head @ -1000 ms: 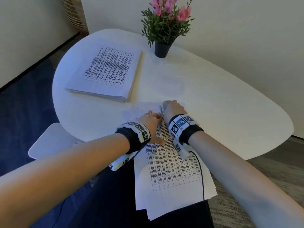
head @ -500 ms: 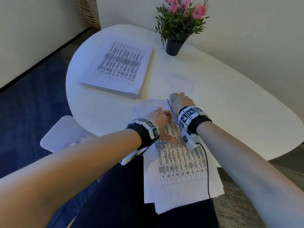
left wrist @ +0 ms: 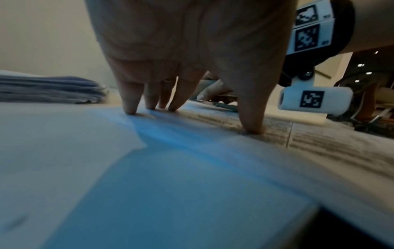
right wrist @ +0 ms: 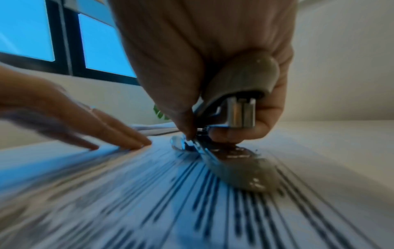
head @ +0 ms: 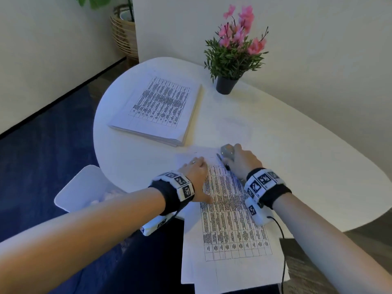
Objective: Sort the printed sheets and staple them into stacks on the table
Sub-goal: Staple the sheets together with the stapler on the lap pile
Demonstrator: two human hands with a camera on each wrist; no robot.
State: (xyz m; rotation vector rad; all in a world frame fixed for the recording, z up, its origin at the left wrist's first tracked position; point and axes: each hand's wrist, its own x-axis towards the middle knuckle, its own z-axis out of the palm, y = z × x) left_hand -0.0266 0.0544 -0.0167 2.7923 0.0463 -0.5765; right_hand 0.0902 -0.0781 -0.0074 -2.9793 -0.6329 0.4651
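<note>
Hanging over the near edge of the white table [head: 297,158] is a loose set of printed sheets [head: 229,234], its lower part jutting past the rim toward the person while its upper part is lying on the tabletop. The left hand [head: 196,179] is pressing down on the upper left part of these sheets, fingers [left wrist: 130,101] straight and spread, the tips and thumb touching the paper and curling round nothing. Just to its right, the right hand [head: 241,162] is gripping a grey stapler [right wrist: 238,94], the fingers wrapping over its top and the thumb sitting under its arm. The stapler's metal front is sitting at the top edge of the sheets, with its base lying flat on the printed page in the right wrist view; whether the paper is passing between its two halves is not clear from the blur. Farther back on the left, a thick stack of printed sheets [head: 161,111] is lying flat and squared, well apart from both hands. Beyond it, near the wall, a potted plant with pink flowers [head: 235,52] is standing upright on the table. A wicker basket [head: 125,35] is sitting on the floor in the far corner.
</note>
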